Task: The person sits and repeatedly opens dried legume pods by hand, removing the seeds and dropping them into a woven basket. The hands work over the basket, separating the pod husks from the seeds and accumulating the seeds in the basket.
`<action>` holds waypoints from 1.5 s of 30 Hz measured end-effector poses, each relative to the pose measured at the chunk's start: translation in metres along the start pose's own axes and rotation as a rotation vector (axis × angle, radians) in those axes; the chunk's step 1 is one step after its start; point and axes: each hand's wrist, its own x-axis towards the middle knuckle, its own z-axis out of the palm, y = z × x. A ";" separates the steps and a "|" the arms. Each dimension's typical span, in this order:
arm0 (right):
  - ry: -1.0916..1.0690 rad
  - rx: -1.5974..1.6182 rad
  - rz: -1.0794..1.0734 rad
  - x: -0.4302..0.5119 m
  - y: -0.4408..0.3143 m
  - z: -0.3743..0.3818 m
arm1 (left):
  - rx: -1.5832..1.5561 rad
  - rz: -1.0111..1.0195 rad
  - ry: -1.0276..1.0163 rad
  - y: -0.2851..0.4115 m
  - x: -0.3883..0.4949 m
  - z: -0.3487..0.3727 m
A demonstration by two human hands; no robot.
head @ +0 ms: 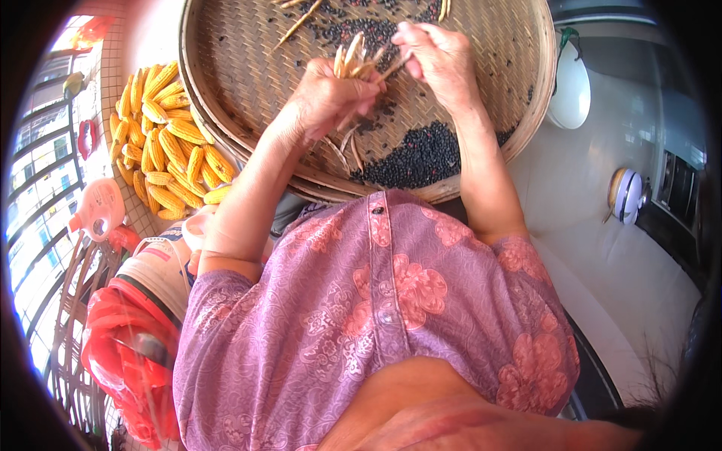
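A round woven bamboo tray [254, 84] lies before me. Above it, my left hand [338, 96] is closed around a bunch of dry bean pods [352, 59]. My right hand [437, 62] is just to the right, with its fingertips at the end of a pod that reaches across from the bunch; whether they pinch it is blurred. Black beans [420, 158], with a few reddish ones among them, are heaped at the tray's near edge. More beans and some pale pods [297, 25] are scattered at its far side. Curled empty-looking pods [341, 151] lie below my left hand.
Yellow corn cobs [169, 135] are piled left of the tray on a tiled surface. A pink plastic jug [101, 208] and a red plastic bag [124, 361] are at the left, near a barred window. At the right are a white bowl [571, 93] and a round white-and-tan object [625, 195].
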 end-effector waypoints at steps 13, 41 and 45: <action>-0.011 -0.811 -1.088 0.064 -0.019 0.028 | -0.662 0.303 0.062 0.005 -0.001 -0.026; -0.228 0.467 0.221 0.000 -0.003 0.028 | -0.184 0.126 0.389 0.011 0.000 0.000; -0.368 0.541 0.324 0.000 -0.002 0.026 | -0.194 0.120 0.305 0.011 0.001 -0.004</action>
